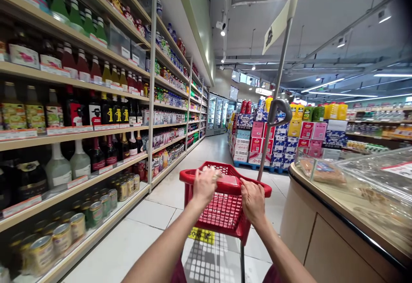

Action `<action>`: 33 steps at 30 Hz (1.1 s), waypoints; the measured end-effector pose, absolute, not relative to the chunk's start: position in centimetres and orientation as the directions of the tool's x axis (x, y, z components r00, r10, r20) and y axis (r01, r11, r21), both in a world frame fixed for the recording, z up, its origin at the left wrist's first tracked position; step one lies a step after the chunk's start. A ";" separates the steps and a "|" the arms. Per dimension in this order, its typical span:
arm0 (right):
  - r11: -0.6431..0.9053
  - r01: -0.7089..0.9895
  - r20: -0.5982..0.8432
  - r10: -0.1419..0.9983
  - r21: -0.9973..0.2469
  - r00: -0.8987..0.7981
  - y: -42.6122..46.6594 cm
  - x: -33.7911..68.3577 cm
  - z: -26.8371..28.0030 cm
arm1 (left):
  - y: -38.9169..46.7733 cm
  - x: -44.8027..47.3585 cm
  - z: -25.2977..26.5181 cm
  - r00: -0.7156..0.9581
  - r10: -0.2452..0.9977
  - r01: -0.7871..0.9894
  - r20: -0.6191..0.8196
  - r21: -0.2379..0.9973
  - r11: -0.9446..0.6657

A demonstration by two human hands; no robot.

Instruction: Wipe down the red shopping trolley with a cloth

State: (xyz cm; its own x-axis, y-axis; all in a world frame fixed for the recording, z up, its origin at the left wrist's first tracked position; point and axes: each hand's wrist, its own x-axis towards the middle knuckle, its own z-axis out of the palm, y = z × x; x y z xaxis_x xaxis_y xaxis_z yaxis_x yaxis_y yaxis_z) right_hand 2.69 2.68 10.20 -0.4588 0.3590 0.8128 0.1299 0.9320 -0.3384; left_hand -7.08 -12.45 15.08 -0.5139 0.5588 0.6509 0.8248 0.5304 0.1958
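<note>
In front of me is a red plastic shopping cart [222,210] with a lattice basket and a red handle bar [262,187]. My right hand [253,201] is closed over the right part of the bar. Over its left part lies my left hand [205,185], its fingers pointing forward and smeared by motion. I cannot tell whether they wrap the bar. What I see of the basket's inside holds no goods. A yellow label [202,235] with dark print shows below the basket.
Tall shelves [74,130] of bottles and cans run along the left. A counter with a clear cover [363,180] stands close on the right. Ahead are stacked drink cartons [257,143], a grey pole with a sign [279,60], and glass-door fridges [218,110] beyond the tiled aisle.
</note>
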 end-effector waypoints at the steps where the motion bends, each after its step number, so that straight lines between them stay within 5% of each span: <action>1: 0.933 0.132 0.813 0.357 -0.335 -0.461 2.7 2.7 10.1 | -11.4 -6.1 14.8 -0.436 0.610 0.876 0.661 0.156 0.456; 5: 0.944 0.109 0.806 0.323 -0.312 -0.496 3.2 3.0 9.9 | -11.2 -5.9 14.6 -0.333 0.657 0.922 0.677 0.089 0.376; 11: 0.933 0.127 0.815 0.356 -0.336 -0.457 2.8 2.6 10.0 | -15.9 -10.1 16.3 -0.694 0.369 0.644 0.618 0.305 0.701; 17: 0.942 0.123 0.828 0.334 -0.313 -0.450 3.0 2.7 9.7 | -10.5 -5.6 14.9 -0.422 0.626 0.889 0.656 0.165 0.426; 20: 0.951 0.113 0.826 0.307 -0.288 -0.473 3.3 2.9 9.6 | -12.0 -6.7 14.7 -0.373 0.657 0.909 0.655 0.117 0.399; 26: 0.935 0.135 0.825 0.353 -0.327 -0.442 2.6 2.5 9.9 | -16.8 -11.0 15.7 -0.686 0.341 0.638 0.643 0.307 0.706; 33: 0.948 0.104 0.829 0.315 -0.302 -0.463 3.2 2.8 9.5 | -11.0 -6.3 14.0 -0.364 0.611 0.907 0.703 0.117 0.405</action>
